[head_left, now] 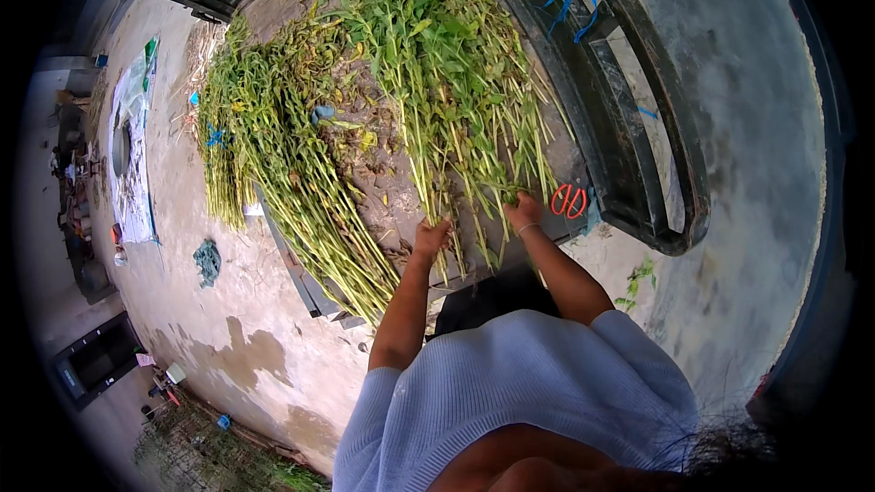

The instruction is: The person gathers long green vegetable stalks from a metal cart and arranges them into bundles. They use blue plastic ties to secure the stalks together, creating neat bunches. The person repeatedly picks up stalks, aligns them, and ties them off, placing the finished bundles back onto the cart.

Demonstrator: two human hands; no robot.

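My left hand [433,237] is closed around the lower ends of several leafy green stalks [417,150] that lie lengthwise on a flat cart bed [387,178]. To its right, my right hand [523,210] is closed at the cut end of another leafy stalk [497,164]; its fingertips are partly hidden by leaves. Loose stalks with green and yellowing leaves spread out beyond both hands. Just right of my right hand lies a pair of scissors [569,201] with red-orange handles, touched by neither hand.
A thick pile of stalks [301,173] covers the bed's left side, its ends overhanging the edge. A dark metal rail [629,109] with blue ties [580,0] borders the right. On the concrete floor lie a crumpled dark cloth [208,261] and a white sheet [135,155].
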